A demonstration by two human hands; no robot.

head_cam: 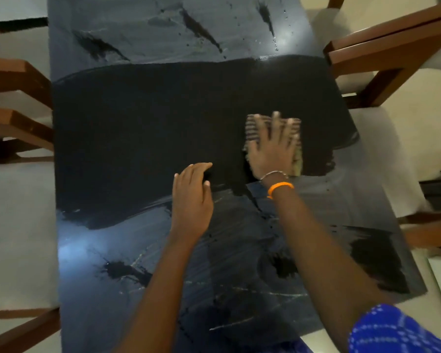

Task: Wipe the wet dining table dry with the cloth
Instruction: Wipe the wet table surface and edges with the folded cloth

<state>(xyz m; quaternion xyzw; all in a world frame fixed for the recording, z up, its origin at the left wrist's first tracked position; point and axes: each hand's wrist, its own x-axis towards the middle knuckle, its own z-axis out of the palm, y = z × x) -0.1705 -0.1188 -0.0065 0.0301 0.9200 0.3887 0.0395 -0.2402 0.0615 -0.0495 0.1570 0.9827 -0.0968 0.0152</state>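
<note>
Gripping nothing with our left hand (pixel 192 197): it lies flat and relaxed on the dining table (pixel 127 149), fingers loosely curled, at about 6 o'clock of the dark band. Our right hand (pixel 273 146) is spread palm-down on the cloth (pixel 257 123), pressing it flat rather than pinching it; fingers splay toward 12 o'clock.

Cloth sits at roughly 2 o'clock from the left hand, touching only the right palm, near the table's right edge. It looks folded into a small pad, striped in pale and dark bands, with its long axis running 12 to 6. The picture is smeared around it, so edges are soft.

Table top is black and glossy. A wide matte-dark band runs 9 to 3 across the middle; greyer, streaked film with droplets lies beyond it at 12 o'clock, and more streaks and dark blotches lie toward us at 6.

Our read: the right hand does the work, and the film on either side of the band is what remains.

Wooden chairs (pixel 382 59) flank both long sides.
</note>
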